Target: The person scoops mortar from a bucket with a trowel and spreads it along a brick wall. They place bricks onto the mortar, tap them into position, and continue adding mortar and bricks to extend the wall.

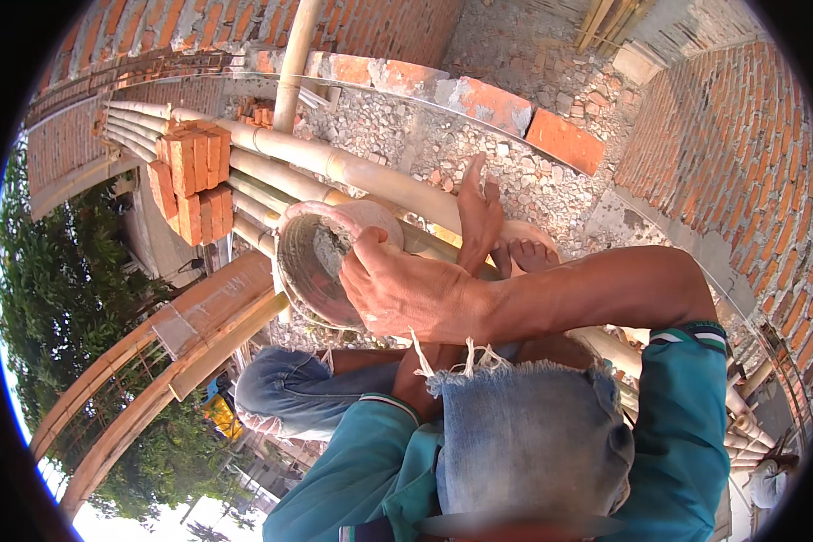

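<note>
grip of the right hand (415, 294) is closed on the rim of a bucket (305, 271), while the left hand (481, 210), crossed beneath the right forearm (596, 287), has its fingers spread wide. a brick wall (727, 163) stands at the right. long bamboo poles (370, 174) run from the upper left, and a stack of orange bricks (194, 167) sits on them. the bucket is tilted above the poles, its inside smeared grey. a bare foot (535, 256) shows just beside the left hand.

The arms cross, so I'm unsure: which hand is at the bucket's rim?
The right hand, touching the bucket; the left hand is apart from it, fingers extended.
</note>
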The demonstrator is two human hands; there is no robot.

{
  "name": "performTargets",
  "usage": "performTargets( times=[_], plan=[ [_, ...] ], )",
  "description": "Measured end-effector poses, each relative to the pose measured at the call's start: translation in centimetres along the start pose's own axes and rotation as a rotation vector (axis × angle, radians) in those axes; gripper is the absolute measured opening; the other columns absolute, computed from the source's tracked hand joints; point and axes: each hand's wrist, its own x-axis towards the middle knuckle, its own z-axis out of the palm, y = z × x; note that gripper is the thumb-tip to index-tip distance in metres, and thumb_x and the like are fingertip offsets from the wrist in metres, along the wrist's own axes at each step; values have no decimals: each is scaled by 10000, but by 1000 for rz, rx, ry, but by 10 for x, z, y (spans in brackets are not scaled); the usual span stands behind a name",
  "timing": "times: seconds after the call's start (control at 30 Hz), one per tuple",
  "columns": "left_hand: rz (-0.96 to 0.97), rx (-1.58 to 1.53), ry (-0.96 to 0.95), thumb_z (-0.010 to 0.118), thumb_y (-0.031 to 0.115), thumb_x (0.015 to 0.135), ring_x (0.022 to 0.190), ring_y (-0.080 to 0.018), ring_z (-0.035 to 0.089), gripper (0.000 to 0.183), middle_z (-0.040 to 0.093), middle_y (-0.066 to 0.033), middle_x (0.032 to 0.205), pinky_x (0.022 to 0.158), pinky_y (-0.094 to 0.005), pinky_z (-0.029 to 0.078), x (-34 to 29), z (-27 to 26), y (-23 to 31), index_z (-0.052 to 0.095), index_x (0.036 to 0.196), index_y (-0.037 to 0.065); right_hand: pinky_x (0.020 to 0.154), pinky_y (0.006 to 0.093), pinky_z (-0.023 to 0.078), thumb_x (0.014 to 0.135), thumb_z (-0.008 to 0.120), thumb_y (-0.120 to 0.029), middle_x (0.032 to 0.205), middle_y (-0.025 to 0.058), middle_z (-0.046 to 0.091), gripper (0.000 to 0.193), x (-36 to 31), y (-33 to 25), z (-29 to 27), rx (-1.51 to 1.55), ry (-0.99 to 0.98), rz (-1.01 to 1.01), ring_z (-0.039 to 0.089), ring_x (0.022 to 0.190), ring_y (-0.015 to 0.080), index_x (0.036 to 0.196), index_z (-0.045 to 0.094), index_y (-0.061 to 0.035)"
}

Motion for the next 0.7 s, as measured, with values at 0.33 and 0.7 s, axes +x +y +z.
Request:
performTargets(
  times=[0.33,0.7],
  plan=[
    [-179,-606,31,564,90,1026,1361,-383,507,498,517,-230,1488,1179,-430,366,-27,0,39,453,1497,-28,901,471,511,875,684,-163,1123,116,647,331,-86,3,16,680,26,588,678,1023,277,1171,652,-17],
    [177,340,-326,598,166,1008,1413,-537,404,557,387,-412,1520,1176,-530,352,17,40,32,450,1453,-135,754,461,527,966,662,-231,971,210,675,305,-262,88,10,536,-285,1582,678,839,380,1147,593,4]
  ],
)
